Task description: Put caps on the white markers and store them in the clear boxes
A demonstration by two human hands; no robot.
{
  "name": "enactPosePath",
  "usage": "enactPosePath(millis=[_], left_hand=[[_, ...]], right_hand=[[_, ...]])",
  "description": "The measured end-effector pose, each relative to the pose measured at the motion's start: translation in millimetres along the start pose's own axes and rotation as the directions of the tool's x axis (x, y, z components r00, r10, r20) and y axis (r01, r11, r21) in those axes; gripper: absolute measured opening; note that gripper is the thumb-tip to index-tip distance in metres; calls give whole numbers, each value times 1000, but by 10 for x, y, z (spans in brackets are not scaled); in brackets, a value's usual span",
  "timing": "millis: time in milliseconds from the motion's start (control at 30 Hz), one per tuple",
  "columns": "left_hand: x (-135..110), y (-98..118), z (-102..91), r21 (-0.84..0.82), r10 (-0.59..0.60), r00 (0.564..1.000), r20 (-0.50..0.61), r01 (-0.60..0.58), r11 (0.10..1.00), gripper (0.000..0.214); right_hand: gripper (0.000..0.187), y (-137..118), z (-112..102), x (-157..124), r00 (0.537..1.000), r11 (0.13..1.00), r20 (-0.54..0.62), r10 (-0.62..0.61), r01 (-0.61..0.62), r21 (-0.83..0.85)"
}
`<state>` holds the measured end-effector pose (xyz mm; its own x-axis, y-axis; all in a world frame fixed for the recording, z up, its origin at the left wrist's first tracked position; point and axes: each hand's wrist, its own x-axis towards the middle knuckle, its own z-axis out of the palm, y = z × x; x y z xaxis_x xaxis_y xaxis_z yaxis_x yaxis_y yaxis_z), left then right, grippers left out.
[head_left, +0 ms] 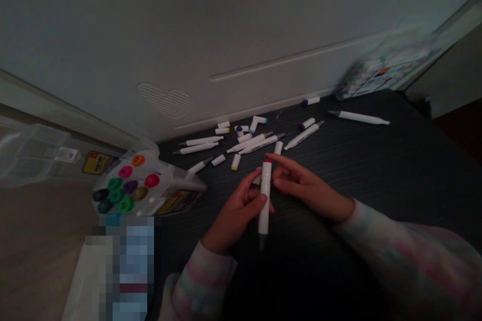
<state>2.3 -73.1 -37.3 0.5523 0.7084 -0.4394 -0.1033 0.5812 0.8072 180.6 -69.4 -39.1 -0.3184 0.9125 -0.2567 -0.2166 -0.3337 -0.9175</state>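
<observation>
- Head view: I see left hand (237,210) pinching a white marker (265,185) above the dark tabletop (376,175), red end facing away.
- Right hand (309,188): fingers loosely parted, index at the red end; can't tell if touching.
- Cluttering the space beyond: loose caps (235,162), more markers (303,135), back to the wall (263,20).
- Clear marker case (178,203) left; another case (391,72) far right, by the wall.

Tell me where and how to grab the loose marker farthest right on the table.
Pinch that marker mid-barrel, from above and the near side, I'd say: it lies flat and roughly crosswise, narrowing at both ends, with the wall behind.
</observation>
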Motion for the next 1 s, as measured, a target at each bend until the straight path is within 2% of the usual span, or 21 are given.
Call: enactPosePath(millis=[100, 233, 300, 467, 567, 700, 867, 1000], left_hand=[[19, -20, 0, -72, 25, 999, -48, -28, 997, 54], [43, -26, 9, -128, 100, 991, -86, -110, 986, 43], [51, -21, 17, -167, 140, 984, -107, -157, 973, 37], [55, -10, 35, -276, 196, 971, -137, -227, 934, 27], [42, -5, 39, -273, 215, 969, -122, -241, 931, 25], [17, 14, 39, -257, 214, 973, -89, -229, 939, 20], [13, 27, 32, -256, 204, 973, -107, -226, 940, 24], [14, 32, 2, -285, 272, 943, -194, -320, 904, 35]], right_hand=[[50, -9, 19, -8, 999, 998, -13, -33, 32, -60], [24, 3, 28, -4, 998, 989, 34, -50, 54, -136], [17, 8, 33, -5, 998, 985, 51, -48, 55, -162], [22, -24, 37, -36, 994, 963, 112, -3, 33, -267], [26, -63, 41, -60, 973, 944, 225, 52, 26, -330], [30, -96, 64, -86, 932, 895, 354, 75, 94, -435], [27, -100, 84, -94, 941, 904, 318, 114, 34, -427], [20, -81, 80, -83, 963, 894, 257, 76, 49, -446]])
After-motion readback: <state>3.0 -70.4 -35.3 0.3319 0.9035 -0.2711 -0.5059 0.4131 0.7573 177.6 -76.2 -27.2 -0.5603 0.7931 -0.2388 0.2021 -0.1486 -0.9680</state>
